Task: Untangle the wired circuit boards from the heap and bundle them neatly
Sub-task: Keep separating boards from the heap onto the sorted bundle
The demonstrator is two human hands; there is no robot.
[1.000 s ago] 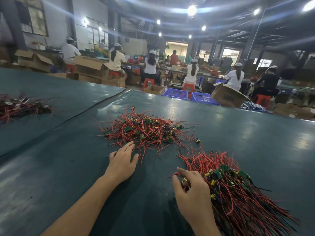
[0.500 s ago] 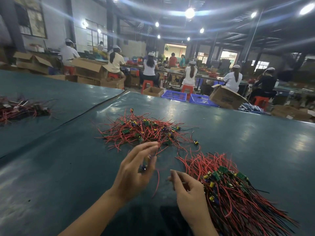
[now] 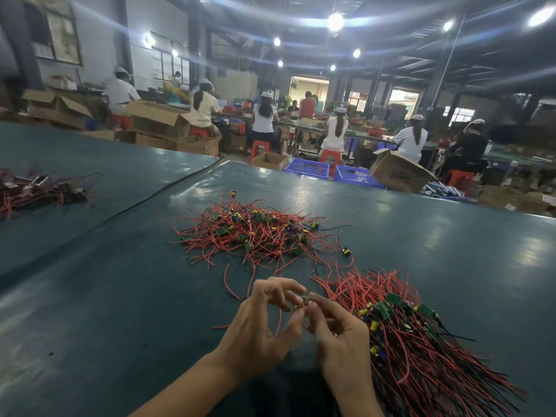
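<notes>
Both hands, left hand (image 3: pixel 255 326) and right hand (image 3: pixel 340 335), pinching one small red-wired circuit board (image 3: pixel 304 303) above dark green tabletop (image 3: pixel 120 311), between tangled heap (image 3: pixel 255 233) and aligned bundle (image 3: pixel 421 341). Next, probably: straightening leads, laying onto bundle.

both hands (image 3: pixel 301 335) and forearms are bare, no sleeves showing.
</notes>
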